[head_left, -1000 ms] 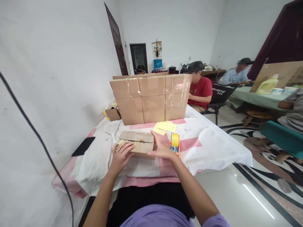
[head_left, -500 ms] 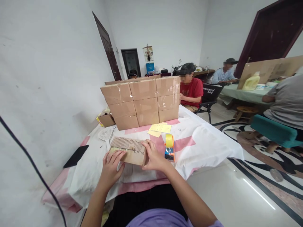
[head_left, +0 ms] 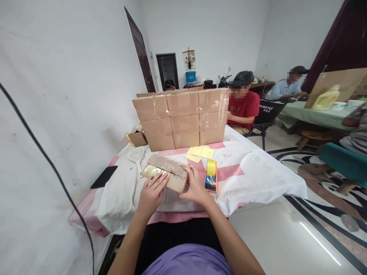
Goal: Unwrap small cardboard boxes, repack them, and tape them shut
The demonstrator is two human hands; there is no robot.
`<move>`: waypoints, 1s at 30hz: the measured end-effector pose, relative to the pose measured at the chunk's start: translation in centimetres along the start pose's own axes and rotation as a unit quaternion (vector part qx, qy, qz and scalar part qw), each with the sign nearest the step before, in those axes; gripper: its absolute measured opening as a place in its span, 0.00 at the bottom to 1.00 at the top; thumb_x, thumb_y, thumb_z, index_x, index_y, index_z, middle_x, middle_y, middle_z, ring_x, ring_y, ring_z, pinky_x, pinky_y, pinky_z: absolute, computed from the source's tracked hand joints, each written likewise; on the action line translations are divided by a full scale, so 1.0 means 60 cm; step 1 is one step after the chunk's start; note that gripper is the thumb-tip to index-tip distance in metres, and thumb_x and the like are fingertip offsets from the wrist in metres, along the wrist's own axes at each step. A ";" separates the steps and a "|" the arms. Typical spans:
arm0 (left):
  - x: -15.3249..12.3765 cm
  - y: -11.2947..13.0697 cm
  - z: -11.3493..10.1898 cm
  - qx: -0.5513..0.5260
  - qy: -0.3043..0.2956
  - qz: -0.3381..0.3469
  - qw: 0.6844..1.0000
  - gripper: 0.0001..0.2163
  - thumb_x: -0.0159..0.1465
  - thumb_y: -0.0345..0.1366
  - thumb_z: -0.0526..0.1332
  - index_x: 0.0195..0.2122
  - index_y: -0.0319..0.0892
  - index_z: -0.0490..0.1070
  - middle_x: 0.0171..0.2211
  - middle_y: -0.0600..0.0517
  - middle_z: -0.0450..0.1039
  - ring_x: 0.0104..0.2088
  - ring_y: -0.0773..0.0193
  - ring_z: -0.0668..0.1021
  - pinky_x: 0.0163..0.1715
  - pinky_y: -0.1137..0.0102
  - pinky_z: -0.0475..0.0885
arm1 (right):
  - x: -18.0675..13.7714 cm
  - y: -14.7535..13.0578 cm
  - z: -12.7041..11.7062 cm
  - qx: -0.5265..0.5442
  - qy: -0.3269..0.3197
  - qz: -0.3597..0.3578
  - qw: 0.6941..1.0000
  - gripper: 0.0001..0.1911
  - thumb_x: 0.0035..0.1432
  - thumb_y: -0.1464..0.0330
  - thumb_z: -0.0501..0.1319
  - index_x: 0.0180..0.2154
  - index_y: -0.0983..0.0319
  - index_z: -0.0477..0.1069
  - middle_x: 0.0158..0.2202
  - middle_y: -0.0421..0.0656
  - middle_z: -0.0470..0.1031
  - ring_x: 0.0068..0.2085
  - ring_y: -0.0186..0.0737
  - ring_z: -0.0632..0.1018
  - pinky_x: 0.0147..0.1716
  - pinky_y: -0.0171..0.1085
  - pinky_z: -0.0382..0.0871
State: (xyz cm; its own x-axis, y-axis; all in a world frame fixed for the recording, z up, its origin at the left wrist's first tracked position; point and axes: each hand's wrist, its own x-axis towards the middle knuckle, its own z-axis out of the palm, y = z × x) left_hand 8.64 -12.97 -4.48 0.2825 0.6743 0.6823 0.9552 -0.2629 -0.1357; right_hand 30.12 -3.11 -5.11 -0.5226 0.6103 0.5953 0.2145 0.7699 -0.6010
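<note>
A small flat cardboard box (head_left: 178, 182) lies tilted a little before me on the cloth. Rows of comb-like corrugated slots (head_left: 164, 162) run along its top, and clear tape (head_left: 149, 170) shines on its left front part. My left hand (head_left: 153, 190) rests with stretched fingers flat on the taped surface; its thumb is mostly hidden. With the thumb at the front corner and fingers over the top, my right hand (head_left: 195, 186) grips the box's right end. A tape dispenser (head_left: 211, 176) with a yellow roll stands just right of that hand.
Stacked, taped cardboard boxes (head_left: 183, 124) form a wall at the table's back. A white perforated swatter (head_left: 137, 155), yellow cards (head_left: 200, 152), a black flat object (head_left: 103, 177) and a small open carton (head_left: 137, 138) lie around. A person in red (head_left: 243, 103) sits beyond.
My left hand has slid along the box's taped front toward the right, uncovering more tape at the left end. My right hand still holds the right end. The whole view has shifted.
</note>
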 end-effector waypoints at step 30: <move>-0.091 0.036 0.154 0.010 -0.111 -0.083 0.990 0.19 0.68 0.36 0.55 0.60 0.50 0.69 0.63 0.54 0.69 0.60 0.58 0.72 0.59 0.61 0.61 | 0.029 0.329 -0.363 -0.244 0.449 0.276 0.814 0.48 0.41 0.51 0.68 0.60 0.67 0.58 0.56 0.58 0.54 0.61 0.64 0.60 0.60 0.56 0.58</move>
State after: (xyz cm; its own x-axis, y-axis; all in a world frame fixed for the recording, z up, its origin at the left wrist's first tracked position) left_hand 9.96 -10.86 -15.12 0.1320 0.8432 0.5212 0.9910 -0.1233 -0.0514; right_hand 51.44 17.20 -4.32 0.5316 0.6099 0.5878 0.6286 0.1811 -0.7564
